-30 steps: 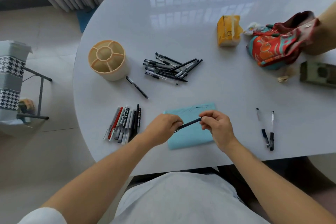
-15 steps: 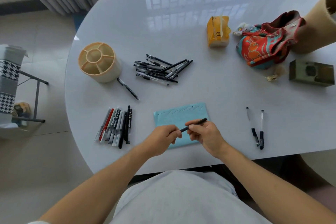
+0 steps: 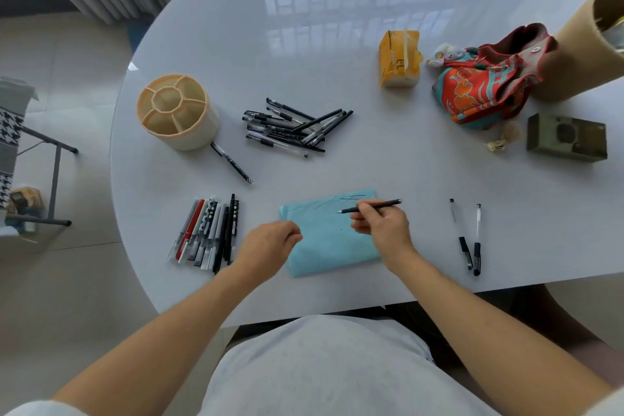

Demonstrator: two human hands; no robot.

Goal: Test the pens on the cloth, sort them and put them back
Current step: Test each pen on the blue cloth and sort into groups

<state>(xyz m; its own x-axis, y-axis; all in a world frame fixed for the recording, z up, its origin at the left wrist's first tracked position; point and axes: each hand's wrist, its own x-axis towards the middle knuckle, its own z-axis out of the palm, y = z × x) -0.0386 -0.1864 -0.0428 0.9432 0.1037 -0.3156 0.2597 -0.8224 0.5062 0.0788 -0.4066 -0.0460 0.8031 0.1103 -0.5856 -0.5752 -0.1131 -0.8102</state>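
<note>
Head view: testing step in hand. Black pen [image 3: 370, 206] is pinched by right hand [image 3: 383, 224], tip over blue cloth [image 3: 329, 235] on surface [image 3: 337, 54]. Left hand [image 3: 270, 245] is curled, contents unclear. Next, tip-to-cloth stroke is called for.

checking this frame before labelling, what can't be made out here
Head view only:
- Cap in the left hand: hidden by its curled fingers, if there at all.
- Black pen tip touching the blue cloth: too small.
- Tan cylinder: cut by right edge.
- Pen holder compartment bottoms: shadowed.
</note>
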